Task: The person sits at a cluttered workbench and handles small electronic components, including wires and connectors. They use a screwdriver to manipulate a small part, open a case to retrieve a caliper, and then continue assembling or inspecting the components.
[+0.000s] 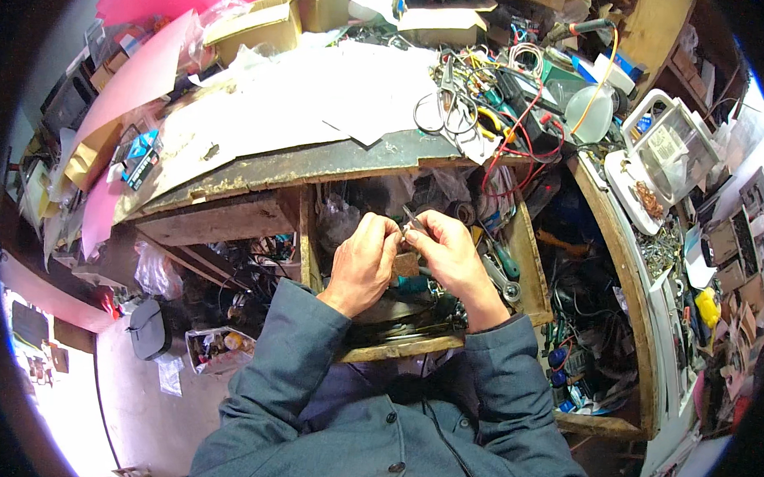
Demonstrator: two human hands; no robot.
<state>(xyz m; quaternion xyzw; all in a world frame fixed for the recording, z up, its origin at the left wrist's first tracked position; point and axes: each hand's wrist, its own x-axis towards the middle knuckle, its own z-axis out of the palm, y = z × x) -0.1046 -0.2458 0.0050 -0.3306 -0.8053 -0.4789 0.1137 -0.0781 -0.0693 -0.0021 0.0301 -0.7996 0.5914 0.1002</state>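
Note:
My left hand and my right hand meet over an open wooden drawer, fingertips nearly touching. Between my right thumb and fingers is a thin dark pointed tool, its tip angled up and away; its exact kind is too small to tell. The left fingers are pinched together against something small that they hide. Below the hands, the drawer is filled with hand tools, among them a metal wrench and a teal-handled tool, along with clear plastic bags.
Beyond the drawer, white sheets cover much of the worktop. Scissors, red wires and pliers crowd its right side. A soldering iron lies behind them. Another open compartment sits at the right, near a white-framed clear-lidded box.

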